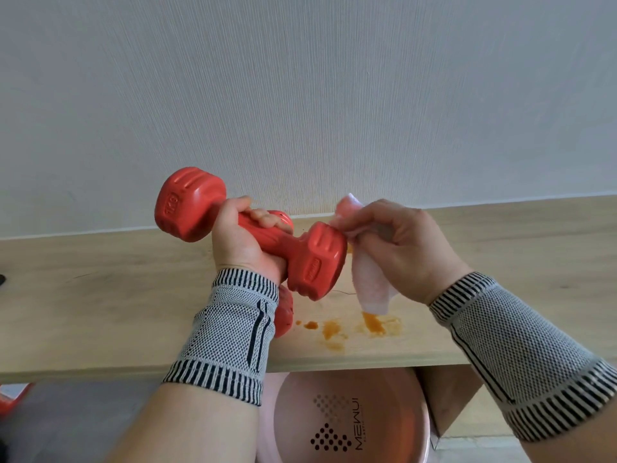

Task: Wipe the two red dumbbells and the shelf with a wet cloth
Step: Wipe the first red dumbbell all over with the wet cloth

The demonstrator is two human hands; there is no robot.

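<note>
My left hand [245, 238] grips the handle of a red dumbbell [314, 259], held in the air above the wooden shelf [100, 309]. My right hand [397, 245] presses a pale pink cloth [370, 285] against the dumbbell's right end. The second red dumbbell [284, 312] lies on the shelf, mostly hidden behind my left wrist. Orange stains [334, 329] mark the shelf below the cloth.
A pink basin [350, 426] stands on the floor under the shelf's front edge. A white wall [300, 95] rises right behind the shelf. Something red [13, 396] shows at the lower left edge. Both wrists wear grey striped bands.
</note>
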